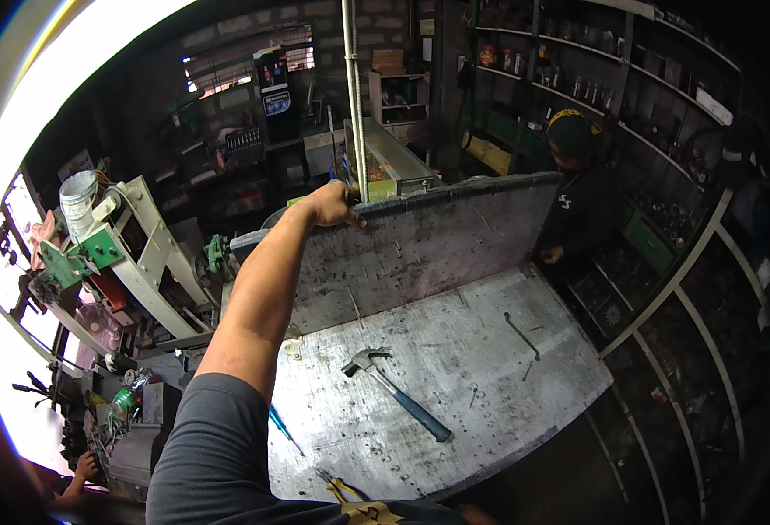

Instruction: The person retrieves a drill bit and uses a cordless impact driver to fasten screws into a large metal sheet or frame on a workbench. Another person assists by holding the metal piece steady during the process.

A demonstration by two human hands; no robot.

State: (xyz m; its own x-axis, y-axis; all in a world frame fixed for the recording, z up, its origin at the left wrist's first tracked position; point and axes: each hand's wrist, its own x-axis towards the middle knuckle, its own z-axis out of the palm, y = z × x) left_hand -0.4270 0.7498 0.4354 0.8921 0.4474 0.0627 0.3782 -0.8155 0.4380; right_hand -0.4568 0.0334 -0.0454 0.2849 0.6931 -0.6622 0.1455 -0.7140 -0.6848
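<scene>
My left arm reaches far across the bench, and my left hand (332, 205) grips the top edge of an upright grey metal panel (437, 241), fingers bent over it. The panel stands along the far side of a metal workbench top (420, 337). On the bench lie a claw hammer (400, 395) with a blue-green handle, a thin bent rod (521, 335), and a blue-handled screwdriver (283, 428) partly behind my sleeve. Yellow-handled pliers (339, 486) lie at the near edge. At the lower edge, a sliver of skin (475, 514) may be my right hand; its fingers are hidden.
A co-worker in a dark cap (570, 136) stands beyond the panel's right end, one hand near its edge. A cream metal frame (153, 254) stands left. Shelves (577, 101) line the back right, metal rails (665, 284) the right. Another person's hand (86, 465) shows lower left.
</scene>
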